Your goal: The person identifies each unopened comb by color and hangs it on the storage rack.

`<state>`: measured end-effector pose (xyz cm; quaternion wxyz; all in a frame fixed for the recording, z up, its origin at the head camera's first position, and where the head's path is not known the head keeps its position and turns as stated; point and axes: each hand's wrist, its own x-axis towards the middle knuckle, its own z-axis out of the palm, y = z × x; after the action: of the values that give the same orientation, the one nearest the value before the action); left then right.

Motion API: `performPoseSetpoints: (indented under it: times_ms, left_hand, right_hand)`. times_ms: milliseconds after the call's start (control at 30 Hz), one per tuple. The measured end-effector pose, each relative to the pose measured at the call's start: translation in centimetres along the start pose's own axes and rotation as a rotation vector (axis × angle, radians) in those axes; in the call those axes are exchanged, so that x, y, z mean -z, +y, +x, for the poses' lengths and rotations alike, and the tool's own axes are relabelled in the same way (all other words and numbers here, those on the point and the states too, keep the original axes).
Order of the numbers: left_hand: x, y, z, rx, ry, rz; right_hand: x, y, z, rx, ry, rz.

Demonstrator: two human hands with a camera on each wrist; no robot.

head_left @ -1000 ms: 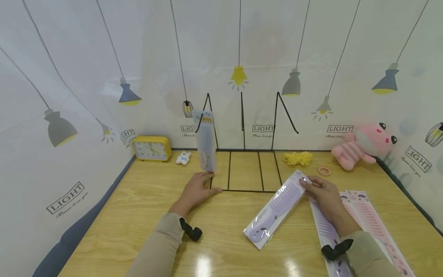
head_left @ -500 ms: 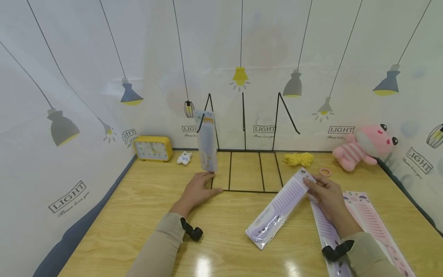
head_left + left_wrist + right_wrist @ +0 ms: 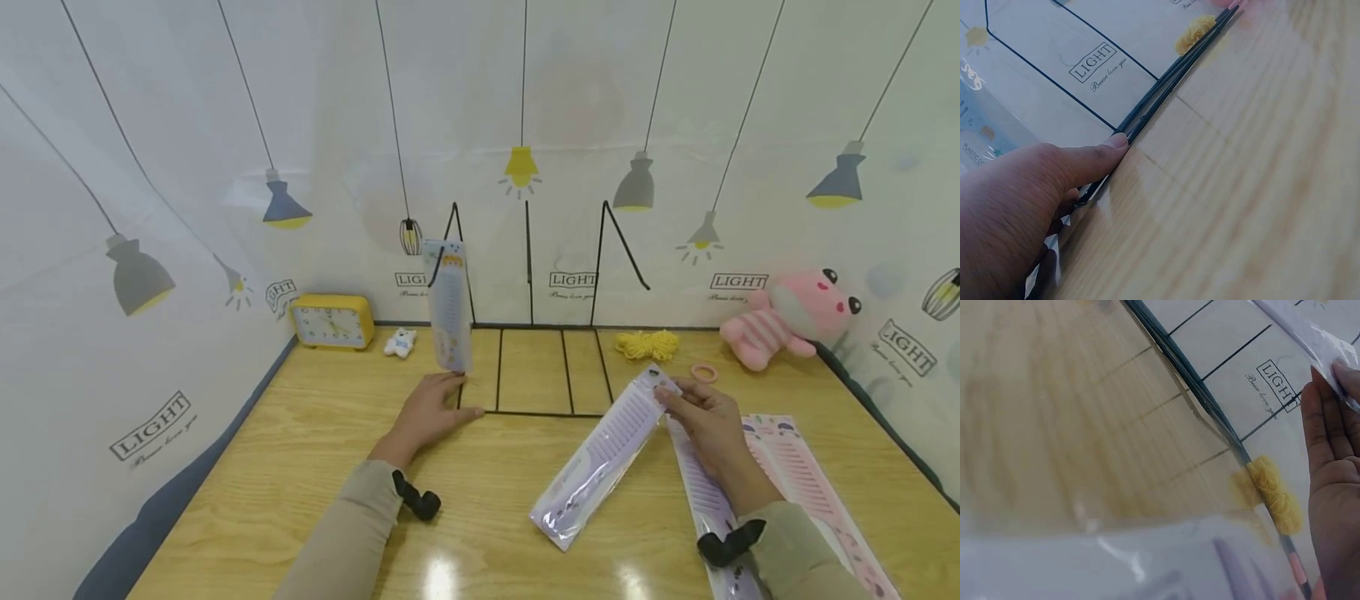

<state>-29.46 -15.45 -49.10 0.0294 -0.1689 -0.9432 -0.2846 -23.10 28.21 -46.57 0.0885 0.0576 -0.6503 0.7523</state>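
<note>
Soft, fairly even light fills the place, middling bright and a little grey. It seems to come from above, since two white patches glare off the surface by its near edge. The comb packet glints at its lower end. Down at the left wrist everything turns dimmer and bluish, the wood grain smeared. At the right wrist, clear plastic along the bottom is hazy, out of focus and streaked with shine; the yellow yarn casts a dull reflection. The wide lens splays the backdrop outward.
</note>
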Motion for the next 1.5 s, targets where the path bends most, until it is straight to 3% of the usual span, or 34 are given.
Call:
performPoseSetpoints:
  times_ms: [133,333,500,700,867,1000,1167,1333,1500]
  left_hand:
    - [-0.4,-0.3,-0.1,-0.009,0.009,-0.014]
    - [-1.2,-0.6,-0.5,-0.014,0.001,-0.012]
    - [-1.2,-0.8,-0.5,-0.005,0.014,0.002]
    - [-0.7,-1.1,-0.9,0.006,0.013,0.011]
    - [-0.7,-1.2,-0.8,0.007,0.011,0.009]
    - [-1.4,-0.9,-0.6,-0.012,0.006,-0.008]
    - [-1.9,-0.3,-0.8,-0.012,-0.047,0.009]
    - [-0.8,0.0,-0.6,-0.018,-0.028,0.033]
    - [0.2,-0.4,-0.3,-0.015,-0.016,0.055]
  right_hand:
    - [-1.5,-1.3,-0.3,0.083,0.007,-0.191]
    - [-4.6,-4.6,-1.5,0.267,-0.09,-0.245]
    - [-7.6,-8.8,-1.7,0.429,-0.129,-0.368]
    - [-11.7,-14.2,-0.5,0.609,-0.207,-0.399]
    - [-15.0,-17.9,0.1,0.716,-0.136,-0.38]
    - [-16.1,-18.6,0.5,0.721,-0.033,-0.323]
    - [-16.1,-17.1,1.0,0.66,0.03,-0.302]
    - [-16.6,-16.5,1.9,0.626,-0.002,-0.339]
    - [-17.1,-16.3,2.7,0.605,-0.064,-0.513]
